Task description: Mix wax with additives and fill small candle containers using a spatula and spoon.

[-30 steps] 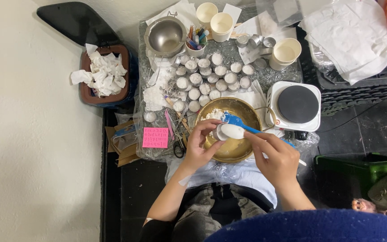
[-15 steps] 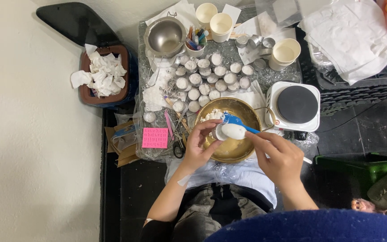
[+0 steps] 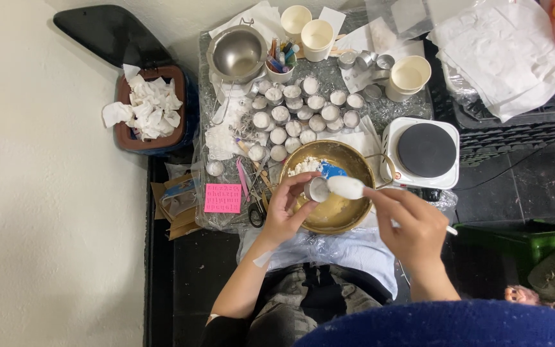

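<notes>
Small metal cup [image 3: 317, 189]: pinched in the fingers of the left hand [image 3: 285, 212], tilted over the brass bowl [image 3: 354, 168]; its fill level cannot be told.

White spoon [image 3: 347, 187]: gripped by the right hand [image 3: 411, 226], bowl end touching the cup's rim, handle running back past the palm.

Brass bowl: directly beneath the grip, holding pale wax-like flakes and a blue scoop [image 3: 330, 170]; plenty of material left.

Filled cups [image 3: 303, 112]: a cluster of many beyond the bowl, already showing white contents. Judged: most of the batch done, this cup in hand.

Empty metal cups [image 3: 364, 61]: a few farther out, beside the cream mug [image 3: 409, 76]; likely still to fill.

Hot plate [image 3: 425, 151]: right of the grip, bare.

Steel pot [image 3: 237, 54]: far left, empty.

Pink mould [image 3: 223, 198]: left of the left hand.
</notes>
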